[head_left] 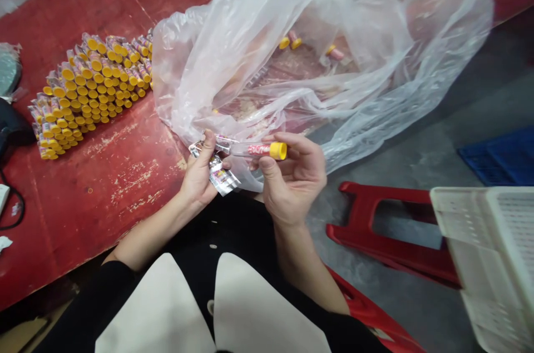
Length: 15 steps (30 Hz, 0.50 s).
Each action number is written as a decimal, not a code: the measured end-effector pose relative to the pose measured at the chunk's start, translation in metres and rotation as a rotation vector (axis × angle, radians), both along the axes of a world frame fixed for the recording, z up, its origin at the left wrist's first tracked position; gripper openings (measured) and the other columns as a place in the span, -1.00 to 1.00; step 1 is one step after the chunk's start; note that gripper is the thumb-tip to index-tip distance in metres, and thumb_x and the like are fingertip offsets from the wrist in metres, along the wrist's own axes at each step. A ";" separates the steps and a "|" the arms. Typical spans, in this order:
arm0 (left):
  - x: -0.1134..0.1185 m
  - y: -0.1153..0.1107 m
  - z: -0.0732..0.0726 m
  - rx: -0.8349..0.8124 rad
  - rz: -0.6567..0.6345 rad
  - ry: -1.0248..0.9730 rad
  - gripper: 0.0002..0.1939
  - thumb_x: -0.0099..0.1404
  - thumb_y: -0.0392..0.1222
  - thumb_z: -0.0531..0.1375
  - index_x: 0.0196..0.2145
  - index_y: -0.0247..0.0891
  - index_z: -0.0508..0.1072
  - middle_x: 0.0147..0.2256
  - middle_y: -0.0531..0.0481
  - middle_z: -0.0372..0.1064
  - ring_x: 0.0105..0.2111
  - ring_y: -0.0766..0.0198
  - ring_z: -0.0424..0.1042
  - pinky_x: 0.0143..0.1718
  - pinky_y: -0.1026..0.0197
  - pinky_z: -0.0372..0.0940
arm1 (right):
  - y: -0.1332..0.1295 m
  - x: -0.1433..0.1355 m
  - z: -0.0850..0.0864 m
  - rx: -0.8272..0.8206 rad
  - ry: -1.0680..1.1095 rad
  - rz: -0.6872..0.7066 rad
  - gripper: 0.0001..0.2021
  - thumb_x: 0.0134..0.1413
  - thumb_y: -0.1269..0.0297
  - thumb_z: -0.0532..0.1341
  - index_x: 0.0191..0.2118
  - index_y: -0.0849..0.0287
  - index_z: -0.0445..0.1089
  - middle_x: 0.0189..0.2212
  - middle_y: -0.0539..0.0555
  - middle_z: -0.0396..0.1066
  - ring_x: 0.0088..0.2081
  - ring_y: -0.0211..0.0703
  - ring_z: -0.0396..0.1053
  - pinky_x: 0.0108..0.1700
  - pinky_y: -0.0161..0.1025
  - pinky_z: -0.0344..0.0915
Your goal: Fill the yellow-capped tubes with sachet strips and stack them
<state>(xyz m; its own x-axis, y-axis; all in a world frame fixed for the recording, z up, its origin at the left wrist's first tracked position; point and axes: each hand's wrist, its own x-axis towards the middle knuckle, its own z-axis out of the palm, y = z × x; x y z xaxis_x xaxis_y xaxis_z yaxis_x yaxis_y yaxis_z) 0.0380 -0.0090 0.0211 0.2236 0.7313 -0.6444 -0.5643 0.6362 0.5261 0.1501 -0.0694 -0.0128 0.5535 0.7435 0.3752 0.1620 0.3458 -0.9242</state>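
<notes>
My left hand (201, 174) is closed on several shiny printed wrappers (224, 178), its thumb pressed over them. Between my two hands lies a clear plastic tube (259, 150) with a yellow cap and pink and white bits inside. My right hand (295, 175) pinches this tube near the capped end, thumb below and fingers above. The tube's far end reaches the wrappers at my left fingers. Just beyond both hands spreads a large clear plastic bag (250, 19), with a few yellow-capped tubes (294, 40) showing in it.
A stacked pile of yellow-capped tubes (92, 89) stands on the worn red table (125, 175) at the left. A red stool (387, 230) and a white plastic crate (479, 253) are on the right, with a blue crate (504, 155) on the floor behind.
</notes>
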 end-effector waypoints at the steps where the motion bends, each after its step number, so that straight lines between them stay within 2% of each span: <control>1: 0.000 -0.001 -0.001 0.027 -0.001 -0.022 -0.54 0.14 0.11 0.47 -0.39 -0.27 0.38 -0.51 0.15 0.33 -0.66 0.53 0.21 -0.59 0.37 0.17 | 0.001 0.000 0.001 0.009 0.017 0.013 -0.72 0.18 0.16 0.37 0.01 -0.09 0.45 -0.11 0.12 0.46 -0.12 0.00 0.53 -0.20 -0.07 0.55; 4: -0.001 -0.004 -0.001 0.092 -0.005 -0.001 -0.53 0.09 0.11 0.49 -0.39 -0.27 0.39 -0.48 0.11 0.39 -0.62 0.48 0.28 -0.58 0.34 0.21 | 0.001 0.000 0.003 0.029 0.036 0.029 -0.70 0.15 0.17 0.38 0.01 -0.11 0.48 -0.11 0.11 0.47 -0.15 -0.03 0.54 -0.29 -0.12 0.54; 8: -0.006 -0.004 0.001 0.137 0.043 0.103 -0.50 0.03 0.14 0.51 -0.34 -0.27 0.42 -0.42 0.07 0.47 -0.55 0.41 0.40 -0.54 0.34 0.27 | -0.009 0.001 0.001 0.022 -0.010 0.064 -0.71 0.19 0.23 0.35 0.04 -0.14 0.53 -0.06 0.11 0.50 -0.08 0.02 0.56 -0.20 -0.04 0.59; 11: -0.010 -0.004 0.001 0.159 0.048 0.138 -0.46 -0.01 0.17 0.52 -0.33 -0.28 0.44 -0.44 0.08 0.45 -0.60 0.45 0.36 -0.59 0.36 0.27 | -0.019 0.005 0.000 0.012 -0.100 0.144 -0.68 0.26 0.30 0.27 0.08 -0.18 0.55 -0.04 0.11 0.54 0.00 0.06 0.55 -0.12 0.05 0.60; 15: -0.013 -0.005 -0.004 0.211 0.027 0.165 -0.41 -0.06 0.23 0.52 -0.34 -0.29 0.45 -0.47 0.09 0.45 -0.66 0.47 0.33 -0.62 0.36 0.26 | -0.023 0.009 0.001 0.029 -0.249 0.149 -0.61 0.18 0.47 0.32 0.01 -0.19 0.59 -0.08 0.06 0.60 -0.06 -0.02 0.57 -0.06 0.02 0.58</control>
<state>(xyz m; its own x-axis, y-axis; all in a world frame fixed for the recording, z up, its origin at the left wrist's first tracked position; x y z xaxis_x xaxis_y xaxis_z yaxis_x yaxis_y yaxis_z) 0.0251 -0.0142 0.0174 0.1064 0.8577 -0.5030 -0.4751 0.4882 0.7321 0.1589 -0.0928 -0.0119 0.3271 0.7965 0.5085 0.3280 0.4089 -0.8516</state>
